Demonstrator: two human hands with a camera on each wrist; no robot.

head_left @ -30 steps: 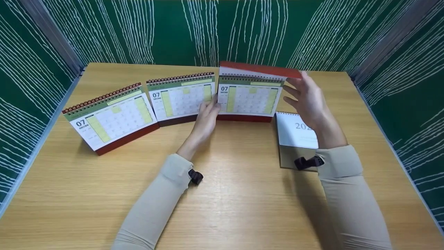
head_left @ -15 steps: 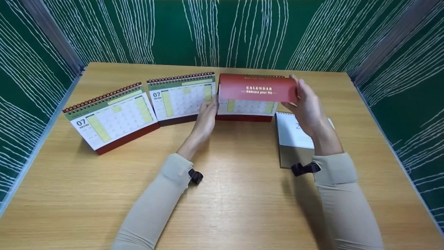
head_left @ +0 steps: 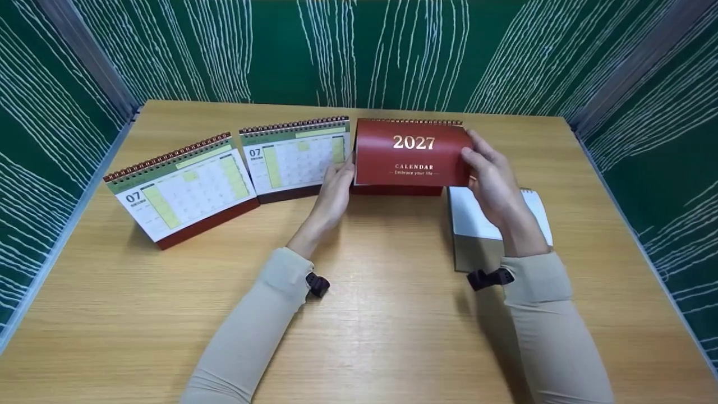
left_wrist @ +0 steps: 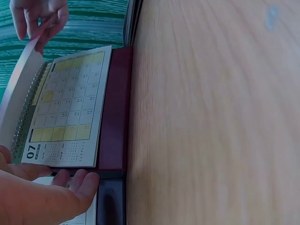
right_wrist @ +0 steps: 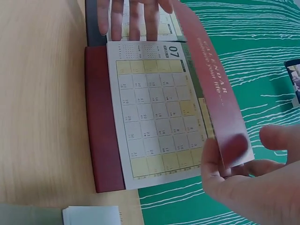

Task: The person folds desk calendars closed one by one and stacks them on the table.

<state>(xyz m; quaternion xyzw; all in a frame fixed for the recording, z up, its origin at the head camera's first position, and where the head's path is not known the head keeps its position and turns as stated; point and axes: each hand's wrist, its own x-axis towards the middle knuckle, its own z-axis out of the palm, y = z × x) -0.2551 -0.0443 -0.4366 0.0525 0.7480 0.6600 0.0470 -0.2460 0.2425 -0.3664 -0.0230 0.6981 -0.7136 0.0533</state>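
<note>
A red desk calendar (head_left: 412, 132) stands at the back of the table, its cover reading 2027 hanging over the front in the head view. My right hand (head_left: 496, 188) pinches the cover's right edge, thumb in front. Both wrist views show that cover lifted off a page (right_wrist: 154, 112) marked 07. Against the calendar's left end rests my left hand (head_left: 335, 193), its fingers extended in the right wrist view. Just left of it stands a second calendar (head_left: 297, 157), and farther left a third (head_left: 185, 188), each turned to 07.
A white and brown calendar (head_left: 478, 252) sits beneath my right forearm, partly covered by it. Green walls (head_left: 392, 56) with white lines border the wooden table (head_left: 387, 314). A dark-edged object (right_wrist: 294, 77) shows at the right wrist view's edge.
My right hand has brought the red cover forward and down over the 07 page, moving down slightly and left. The left hand has kept its place at the calendar's end.
</note>
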